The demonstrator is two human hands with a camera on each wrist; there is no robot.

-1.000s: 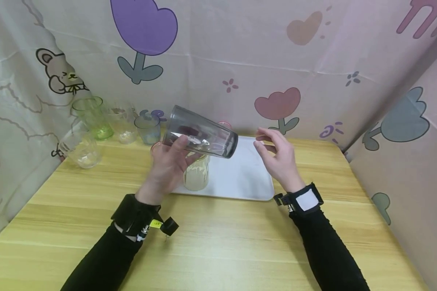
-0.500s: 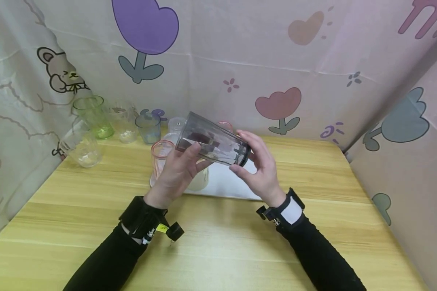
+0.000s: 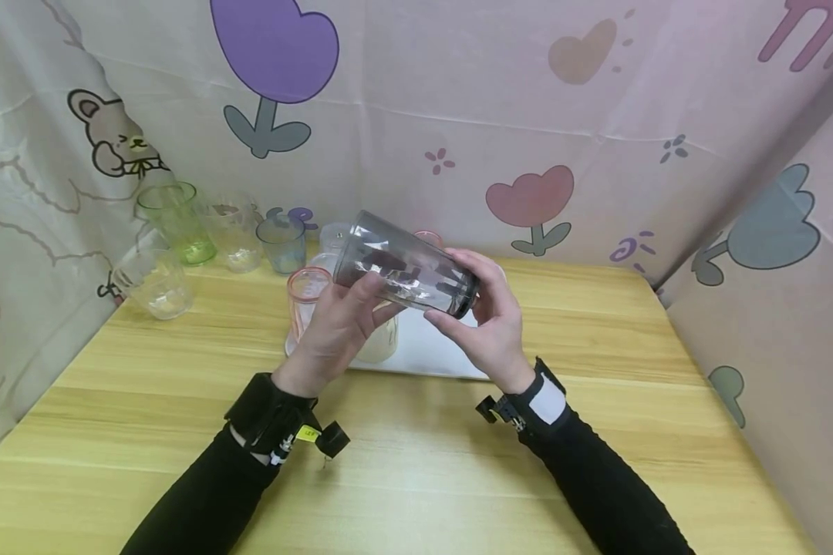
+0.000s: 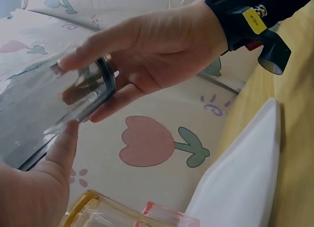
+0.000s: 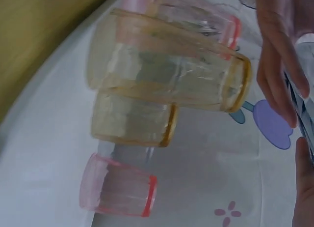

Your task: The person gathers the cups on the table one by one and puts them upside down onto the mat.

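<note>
Head view: gripping the tilted smoky glass (image 3: 403, 258) above the white tray (image 3: 437, 358), near its mouth with left hand (image 3: 329, 330), round its base with right hand (image 3: 494, 327). Best turned slowly, steadied at both ends, clear of the yellow-tinted glass (image 3: 382, 345) below.

Soft light left a pale sheen on the table (image 3: 409, 455) and bright glints on the grey glass (image 3: 409, 266); the right-wrist view looked dim and blurry.
</note>
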